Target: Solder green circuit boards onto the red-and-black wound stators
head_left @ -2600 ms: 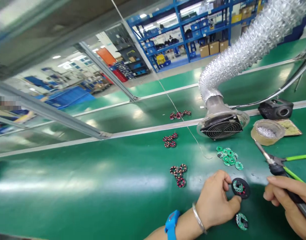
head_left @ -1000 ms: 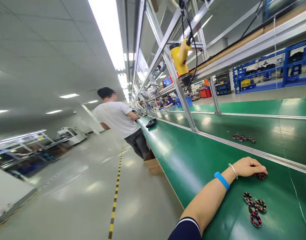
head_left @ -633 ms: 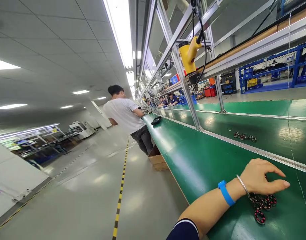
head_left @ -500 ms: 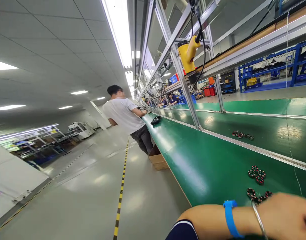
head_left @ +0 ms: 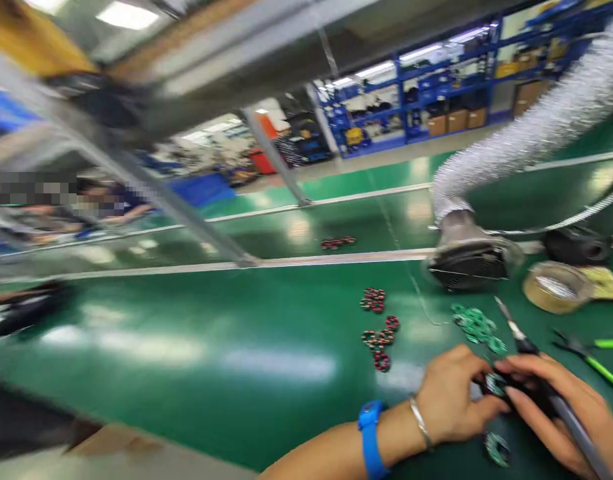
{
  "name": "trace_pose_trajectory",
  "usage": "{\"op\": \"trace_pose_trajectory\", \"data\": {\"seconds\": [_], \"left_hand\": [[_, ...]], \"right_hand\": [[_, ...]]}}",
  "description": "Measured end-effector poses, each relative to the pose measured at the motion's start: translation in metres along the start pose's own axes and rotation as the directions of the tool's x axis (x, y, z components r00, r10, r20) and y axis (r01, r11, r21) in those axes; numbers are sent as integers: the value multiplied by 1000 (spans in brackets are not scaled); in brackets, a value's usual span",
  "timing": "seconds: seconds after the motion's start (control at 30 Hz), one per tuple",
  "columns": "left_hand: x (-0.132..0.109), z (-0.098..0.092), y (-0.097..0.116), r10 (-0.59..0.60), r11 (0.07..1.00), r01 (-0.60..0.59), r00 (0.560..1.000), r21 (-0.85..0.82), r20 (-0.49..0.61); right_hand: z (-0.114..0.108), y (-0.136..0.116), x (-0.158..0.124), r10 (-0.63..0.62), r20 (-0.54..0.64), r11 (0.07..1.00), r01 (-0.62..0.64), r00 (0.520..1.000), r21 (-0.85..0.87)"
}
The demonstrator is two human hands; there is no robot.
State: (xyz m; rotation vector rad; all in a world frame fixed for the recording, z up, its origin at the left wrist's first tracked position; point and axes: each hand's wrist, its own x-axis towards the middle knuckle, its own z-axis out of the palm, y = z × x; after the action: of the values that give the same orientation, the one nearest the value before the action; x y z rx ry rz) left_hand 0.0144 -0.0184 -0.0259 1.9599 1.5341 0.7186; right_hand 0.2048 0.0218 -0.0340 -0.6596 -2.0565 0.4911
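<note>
My left hand, wearing a blue band and a silver bangle, pinches a small ring-shaped part with green and white on its face. Fingertips of my right hand meet the same ring from the other side. That hand also grips a soldering iron, its metal tip pointing up and away from the ring. Just below the fingers lies another green ring part. A heap of green rings is beyond my hands. Several dark ring parts with copper and red lie left of them.
A silver duct ends in a dark hood at the back. Tape roll and green-handled pliers sit to the right. A metal post stands at the left; further left, people are blurred.
The view has swung right and down onto the bench. My left hand, earlier at the lower right edge, now shows pinching the ring. My right hand with the soldering iron has come into view.
</note>
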Motion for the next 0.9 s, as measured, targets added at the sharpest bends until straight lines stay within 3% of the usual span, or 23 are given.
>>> {"op": "trace_pose_trajectory", "data": {"seconds": [0.07,0.2,0.47,0.67,0.8,0.9], "left_hand": [[3,-11,-1,29,996,-25,999,-88,41],[6,-23,-3,99,982,-75,986,-176,133],[-10,-25,1,-89,996,89,989,-3,115],[-7,-25,4,-76,997,78,992,-16,103],[-8,-33,5,-33,999,35,990,-14,135],[-9,-42,3,-46,999,48,994,-17,96]], "right_hand": [[-4,-5,2,28,65,999,-27,997,-26],[-1,-11,10,44,90,999,-44,995,1],[0,-12,9,47,159,997,-55,986,45],[1,-11,10,87,179,995,-93,980,26],[2,-12,12,76,199,995,-89,977,53],[2,-13,13,85,209,991,-103,974,79]]}}
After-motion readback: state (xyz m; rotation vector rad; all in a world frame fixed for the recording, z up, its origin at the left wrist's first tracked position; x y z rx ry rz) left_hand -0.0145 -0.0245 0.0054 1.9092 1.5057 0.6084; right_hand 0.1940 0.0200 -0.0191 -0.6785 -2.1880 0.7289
